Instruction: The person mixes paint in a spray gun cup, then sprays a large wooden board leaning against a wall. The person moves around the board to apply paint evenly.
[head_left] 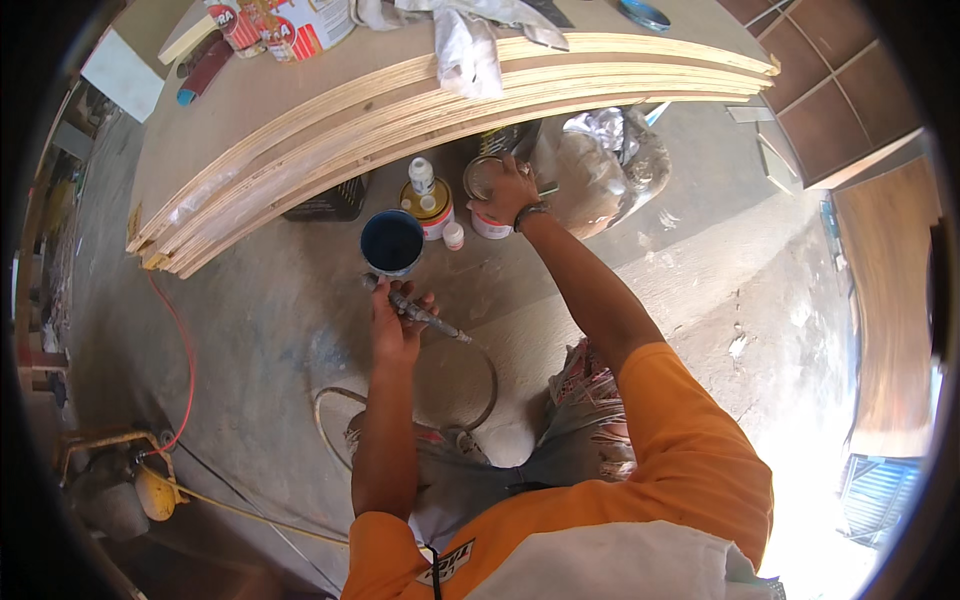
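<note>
My left hand (398, 318) is closed around a grey metal spray gun (428, 318) with a hose at its rear end. Right at the gun's front is a round cup (392, 243), dark blue inside; whether it is fixed to the gun I cannot tell. My right hand (510, 190) grips a round tin (483, 176) by its rim, over a red and white can (490, 228); whether the two are one piece is hidden. Between the hands stand a yellow-topped can (428, 205) with a white bottle (421, 176) on it, and a small white bottle (453, 236).
Stacked plywood sheets (350, 120) overhang the far side, bearing cans (300, 28) and a rag (468, 55). A plastic-wrapped bundle (600, 170) lies right of my right hand. The air hose (495, 385) loops by my legs; a compressor-like machine (125, 495) sits lower left.
</note>
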